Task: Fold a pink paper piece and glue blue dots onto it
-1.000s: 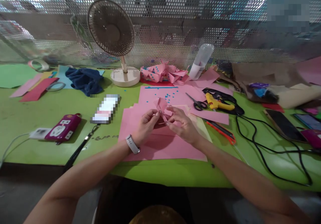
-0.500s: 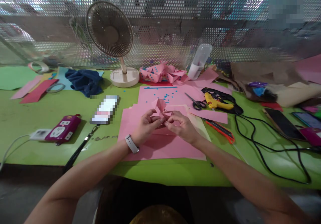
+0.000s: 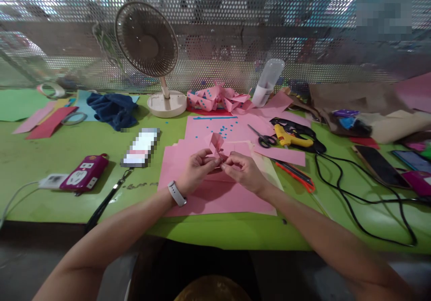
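A small folded pink paper piece (image 3: 216,143) is pinched between my two hands, its pleated part sticking up away from me. My left hand (image 3: 200,168), with a white band on the wrist, closes its thumb and fingers on the left side of the paper. From the right, my right hand (image 3: 244,170) pinches the lower edge of the same piece, and the fingertips of both hands nearly meet. Beneath them lie stacked pink paper sheets (image 3: 202,200). The lower part of the folded piece is hidden by my fingers.
Behind my hands are blue paper dots and folded pink paper pieces (image 3: 218,99). Scissors (image 3: 267,140), a yellow glue gun (image 3: 291,138) and an orange cutter (image 3: 298,177) lie right. A fan (image 3: 166,105) and bottle (image 3: 267,85) stand behind. A black cable (image 3: 343,193) loops rightward; a phone (image 3: 141,146) lies left.
My right forefinger, earlier extended across the folded paper, has curled back toward the thumb. The upright pleated part shows a little more fully. My left hand has hardly moved.
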Demonstrator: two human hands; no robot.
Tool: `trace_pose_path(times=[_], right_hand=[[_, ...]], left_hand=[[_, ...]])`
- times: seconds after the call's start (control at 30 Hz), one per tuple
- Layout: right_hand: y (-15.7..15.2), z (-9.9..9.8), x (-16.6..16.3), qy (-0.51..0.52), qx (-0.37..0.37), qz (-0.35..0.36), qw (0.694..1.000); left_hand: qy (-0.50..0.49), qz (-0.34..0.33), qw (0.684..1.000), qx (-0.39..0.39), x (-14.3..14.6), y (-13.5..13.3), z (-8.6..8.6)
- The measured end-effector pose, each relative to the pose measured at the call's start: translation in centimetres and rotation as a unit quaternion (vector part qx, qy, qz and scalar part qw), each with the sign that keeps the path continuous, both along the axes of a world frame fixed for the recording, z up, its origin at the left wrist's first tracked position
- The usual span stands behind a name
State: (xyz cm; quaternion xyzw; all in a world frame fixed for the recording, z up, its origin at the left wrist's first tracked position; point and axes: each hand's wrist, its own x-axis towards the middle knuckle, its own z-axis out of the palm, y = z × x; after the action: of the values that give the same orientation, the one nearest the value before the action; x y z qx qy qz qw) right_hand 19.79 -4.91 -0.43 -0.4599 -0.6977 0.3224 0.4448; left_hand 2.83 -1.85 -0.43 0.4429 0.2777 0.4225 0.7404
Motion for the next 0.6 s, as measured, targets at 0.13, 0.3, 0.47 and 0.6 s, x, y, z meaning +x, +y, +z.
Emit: trace_pose_path(times=[0.13, 0.3, 0.47, 0.6], right_hand=[[-0.02, 0.1, -0.02, -0.01, 0.01, -0.003, 1.0], [-0.02, 0.27, -0.03, -0.015, 0.012, -0.006, 1.0], [0.03, 0.19, 0.08, -0.009, 0.007, -0.004, 1.0], [-0.04, 0.26, 0.03, 0.002, 0.006, -0.005, 1.0]], left_hand=[[0.0, -0.002, 1.0, 0.004, -0.02, -0.01, -0.03], [0.014, -0.006, 1.0, 0.015, -0.09, 0.02, -0.12], [0.018, -0.012, 1.0, 0.023, -0.14, 0.05, -0.18], [0.012, -0.019, 1.0, 0.019, -0.14, 0.07, -0.23]])
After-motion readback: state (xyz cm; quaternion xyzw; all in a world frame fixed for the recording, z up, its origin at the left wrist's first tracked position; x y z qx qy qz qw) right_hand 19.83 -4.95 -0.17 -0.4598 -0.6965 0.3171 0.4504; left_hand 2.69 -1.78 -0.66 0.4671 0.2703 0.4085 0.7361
